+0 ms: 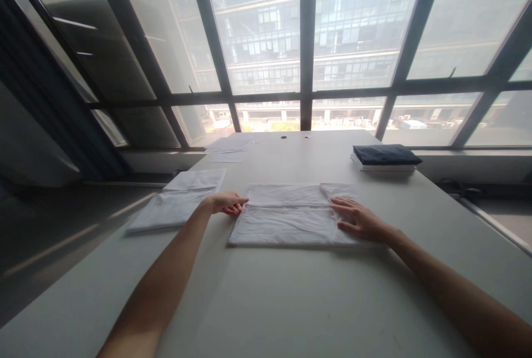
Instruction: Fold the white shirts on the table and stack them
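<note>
A white folded cloth [286,228] lies flat in front of me, with a seam running across its middle and a narrower folded part at its right end. At its left edge my left hand [226,203] pinches the cloth, thumb and fingers pressed together. My right hand [359,219] rests palm down on the right part of the cloth, its fingers spread and pointing left. A second folded white cloth [177,205] lies to the left of my left hand, partly behind my forearm.
The white table [282,302] extends toward the large windows [266,25]. On its far right sits a dark folded cloth [384,154] on top of white ones. Sheets of paper [228,147] lie at the far left. A dark curtain [54,81] hangs at left.
</note>
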